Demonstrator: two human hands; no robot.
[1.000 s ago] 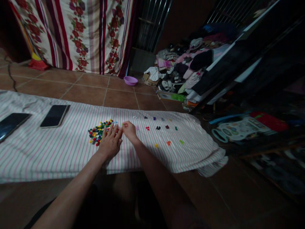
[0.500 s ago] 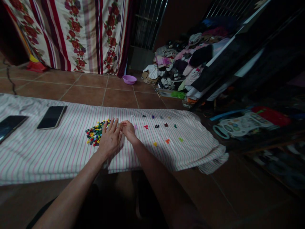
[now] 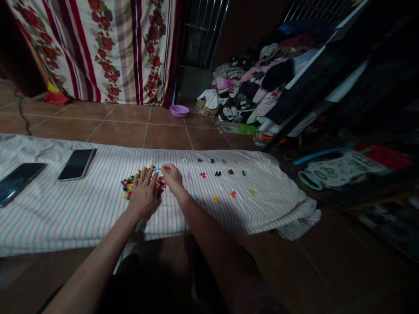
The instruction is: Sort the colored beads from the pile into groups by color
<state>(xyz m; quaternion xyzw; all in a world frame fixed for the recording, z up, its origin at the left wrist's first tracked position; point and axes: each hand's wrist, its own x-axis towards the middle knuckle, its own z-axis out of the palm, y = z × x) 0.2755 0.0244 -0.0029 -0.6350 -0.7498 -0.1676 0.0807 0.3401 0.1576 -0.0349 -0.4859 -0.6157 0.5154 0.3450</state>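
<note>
A mixed heap of small coloured plastic pieces (image 3: 128,184) lies on the striped cloth (image 3: 98,209). My left hand (image 3: 143,192) rests palm down over the heap, fingers stretched out and apart, hiding part of it. At the heap's right edge is my right hand (image 3: 172,176), its thumb and fingertips pinched together. Whatever sits between those fingertips is too small to make out. Right of my hands, little single-colour groups stand spaced apart, among them red pieces (image 3: 203,175), black pieces (image 3: 218,173), yellow pieces (image 3: 216,198) and orange pieces (image 3: 233,194).
Two phones, a nearer one (image 3: 20,182) and another (image 3: 77,164), lie on the cloth to the left. Beyond the cloth's far edge, a purple basin (image 3: 179,111) stands on the tiled floor. A clothes pile (image 3: 248,87) rises at the back right.
My left hand has slid left across the heap, uncovering pieces on its right side. My right hand has turned to a pinch at that edge. The view has shifted slightly.
</note>
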